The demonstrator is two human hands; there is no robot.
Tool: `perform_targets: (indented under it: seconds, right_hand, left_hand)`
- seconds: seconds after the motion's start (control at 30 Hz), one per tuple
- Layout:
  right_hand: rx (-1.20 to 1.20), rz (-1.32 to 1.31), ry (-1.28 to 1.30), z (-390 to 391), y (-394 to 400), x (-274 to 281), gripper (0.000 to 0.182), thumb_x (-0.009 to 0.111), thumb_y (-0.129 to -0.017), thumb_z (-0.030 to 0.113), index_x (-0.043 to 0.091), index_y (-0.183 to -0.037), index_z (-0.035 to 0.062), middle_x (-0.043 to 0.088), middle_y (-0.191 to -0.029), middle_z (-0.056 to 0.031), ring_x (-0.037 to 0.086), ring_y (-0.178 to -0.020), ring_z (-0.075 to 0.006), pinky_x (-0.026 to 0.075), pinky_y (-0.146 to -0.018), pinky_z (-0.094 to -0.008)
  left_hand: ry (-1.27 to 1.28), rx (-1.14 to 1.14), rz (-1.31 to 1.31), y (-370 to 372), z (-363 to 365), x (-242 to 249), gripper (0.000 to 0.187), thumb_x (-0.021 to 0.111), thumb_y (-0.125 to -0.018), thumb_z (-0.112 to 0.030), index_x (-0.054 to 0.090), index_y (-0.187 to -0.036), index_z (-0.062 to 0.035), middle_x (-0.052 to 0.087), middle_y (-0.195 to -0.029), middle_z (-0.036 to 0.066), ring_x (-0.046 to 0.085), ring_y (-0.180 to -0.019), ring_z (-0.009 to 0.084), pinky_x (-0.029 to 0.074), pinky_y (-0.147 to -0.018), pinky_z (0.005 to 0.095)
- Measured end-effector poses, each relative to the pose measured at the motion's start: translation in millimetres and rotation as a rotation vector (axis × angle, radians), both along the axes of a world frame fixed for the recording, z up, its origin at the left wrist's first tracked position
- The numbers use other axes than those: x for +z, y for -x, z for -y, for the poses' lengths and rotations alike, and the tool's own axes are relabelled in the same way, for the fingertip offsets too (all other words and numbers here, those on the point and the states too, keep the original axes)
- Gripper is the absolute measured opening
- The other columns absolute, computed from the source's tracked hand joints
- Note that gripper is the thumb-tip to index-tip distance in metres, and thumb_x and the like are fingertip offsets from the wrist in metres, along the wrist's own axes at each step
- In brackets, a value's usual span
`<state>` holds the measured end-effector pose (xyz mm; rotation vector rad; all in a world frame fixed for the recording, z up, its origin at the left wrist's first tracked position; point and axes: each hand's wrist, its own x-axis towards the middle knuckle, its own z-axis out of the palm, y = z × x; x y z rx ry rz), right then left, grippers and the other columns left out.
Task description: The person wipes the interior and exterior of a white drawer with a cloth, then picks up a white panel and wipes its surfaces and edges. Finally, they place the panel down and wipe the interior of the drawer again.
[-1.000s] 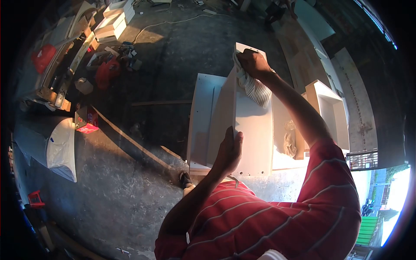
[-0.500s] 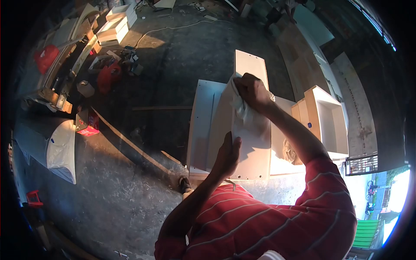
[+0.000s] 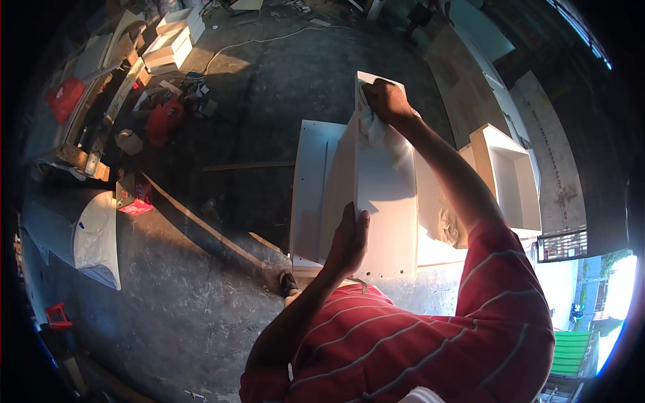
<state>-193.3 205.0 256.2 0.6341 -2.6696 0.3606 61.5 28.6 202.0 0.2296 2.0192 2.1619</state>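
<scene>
A long white box-like cabinet piece (image 3: pixel 386 235) stands in front of my body, with small holes along its near end. My right hand (image 3: pixel 390 102) is closed on a pale cloth (image 3: pixel 377 131), pressed on the piece's top face near its far end. Lower down, my left hand (image 3: pixel 349 242) grips the left edge of the same piece, thumb on the top face and fingers over the side. Left of it and beneath lies another white panel (image 3: pixel 310 161) with small holes.
An open white drawer box (image 3: pixel 507 178) is at the right, beside crumpled brown paper (image 3: pixel 448 225). Long boards (image 3: pixel 551 148) lean farther right. At the left are a red box (image 3: pixel 134 193), a workbench (image 3: pixel 80 151) and stacked white boxes (image 3: pixel 168 48). A wood strip crosses the floor.
My right hand has slid with the cloth toward the far end of the white piece. My left hand keeps its hold on the left edge. The view has shifted slightly.
</scene>
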Motion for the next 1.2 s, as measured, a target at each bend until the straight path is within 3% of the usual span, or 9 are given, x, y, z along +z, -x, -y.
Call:
perform_targets:
  seconds: [0.2,0.37,0.5,0.57,0.67,0.8,1.0,1.1,1.2]
  right_hand:
    - [0.107,-0.027,-0.003,0.5,-4.4,1.8,0.022,0.055,-0.082,0.019,0.067,-0.098,0.0082,0.062,-0.085,-0.019,0.061,-0.082,-0.0362,0.048,-0.072,-0.0438]
    - [0.051,-0.103,0.125,2.9,-1.7,-8.3,0.02,0.053,-0.084,0.018,0.064,-0.092,0.0026,0.059,-0.081,-0.0205,0.06,-0.078,-0.0362,0.047,-0.067,-0.0417]
    - [0.189,0.016,-0.092,15.0,-67.6,6.2,0.029,0.049,-0.089,0.025,0.061,-0.105,0.0039,0.058,-0.103,-0.0175,0.054,-0.101,-0.0333,0.04,-0.086,-0.0453]
    - [0.198,0.007,-0.085,21.5,-105.6,10.9,0.042,0.047,-0.092,0.034,0.052,-0.125,0.0087,0.047,-0.129,-0.016,0.043,-0.12,-0.0321,0.029,-0.101,-0.0473]
    - [0.307,0.045,0.008,3.7,-118.7,1.8,0.055,0.045,-0.091,0.045,0.045,-0.133,0.0108,0.035,-0.142,-0.0147,0.036,-0.128,-0.0331,0.022,-0.107,-0.0484]
    - [0.078,0.104,-0.089,-13.6,-93.0,-11.2,0.06,0.043,-0.091,0.05,0.039,-0.137,0.0121,0.034,-0.144,-0.0117,0.027,-0.135,-0.0295,0.015,-0.11,-0.0494]
    - [-0.155,-0.006,-0.083,-32.7,40.4,-42.6,0.065,0.036,-0.09,0.055,0.04,-0.136,0.0101,0.032,-0.146,-0.0103,0.024,-0.136,-0.0268,0.018,-0.108,-0.0482]
    - [-0.317,0.007,-0.039,3.7,23.8,-28.0,0.063,0.032,-0.091,0.054,0.038,-0.137,0.0108,0.03,-0.146,-0.0099,0.023,-0.137,-0.025,0.017,-0.109,-0.0488]
    - [-0.148,-0.143,-0.076,29.5,-34.5,-42.3,0.063,0.035,-0.09,0.052,0.039,-0.135,0.0082,0.032,-0.144,-0.0134,0.028,-0.134,-0.0288,0.02,-0.107,-0.0498]
  left_hand:
    - [0.009,0.021,-0.023,-0.2,0.0,1.0,0.039,0.036,-0.098,-0.03,0.037,-0.123,-0.0012,0.056,-0.098,0.023,0.057,-0.089,0.0365,0.043,-0.078,0.0416]
    - [0.018,-0.029,0.034,1.9,0.5,0.8,0.039,0.036,-0.098,-0.03,0.037,-0.124,-0.0008,0.055,-0.105,0.024,0.056,-0.097,0.0358,0.042,-0.083,0.0411]
    - [-0.016,-0.019,0.003,2.1,2.1,0.7,0.04,0.036,-0.098,-0.029,0.036,-0.126,0.0003,0.053,-0.113,0.025,0.054,-0.106,0.0359,0.04,-0.089,0.0403]
    - [-0.021,-0.018,-0.01,3.5,0.6,-5.1,0.041,0.036,-0.098,-0.029,0.036,-0.126,0.0012,0.052,-0.113,0.026,0.053,-0.106,0.0361,0.039,-0.09,0.04]
    - [-0.044,-0.038,0.023,1.2,2.1,0.8,0.041,0.035,-0.098,-0.028,0.036,-0.125,0.0025,0.052,-0.114,0.026,0.053,-0.107,0.0365,0.039,-0.091,0.0399]
    - [-0.016,-0.055,0.067,0.6,5.5,0.3,0.041,0.035,-0.098,-0.028,0.037,-0.124,0.0033,0.052,-0.112,0.024,0.053,-0.104,0.0352,0.039,-0.09,0.0392]
    - [0.078,0.001,-0.047,-0.2,5.2,4.4,0.04,0.035,-0.099,-0.031,0.042,-0.119,0.0027,0.053,-0.105,0.02,0.052,-0.096,0.0309,0.04,-0.086,0.0371]
    - [0.029,-0.028,-0.005,-0.1,2.9,-1.3,0.04,0.035,-0.099,-0.03,0.042,-0.12,0.0022,0.052,-0.106,0.021,0.052,-0.097,0.0317,0.04,-0.086,0.0373]
    - [0.011,-0.019,0.001,1.7,3.4,-1.9,0.039,0.036,-0.098,-0.029,0.042,-0.122,0.002,0.052,-0.107,0.022,0.052,-0.098,0.0332,0.04,-0.086,0.0384]
